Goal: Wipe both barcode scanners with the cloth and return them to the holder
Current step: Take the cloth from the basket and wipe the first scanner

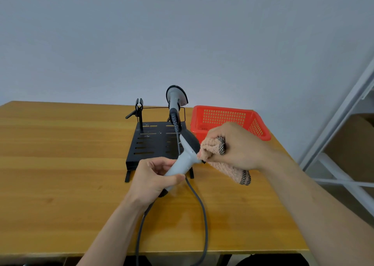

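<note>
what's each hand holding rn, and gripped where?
Left hand grips the grey scanner by its handle. Right hand holds the pink cloth, bunched in its fingers, against the scanner's head.

Plain workroom or stockroom: bare pale grey wall, yellow wooden tabletop, white metal shelving frame, red perforated plastic basket.

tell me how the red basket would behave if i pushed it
The red basket has thin lattice plastic walls, so it is probably light and would slide on the smooth table. Wide and low, it seems unlikely to tip. It sits near the table's right edge, so a rightward push might send it off.
</note>
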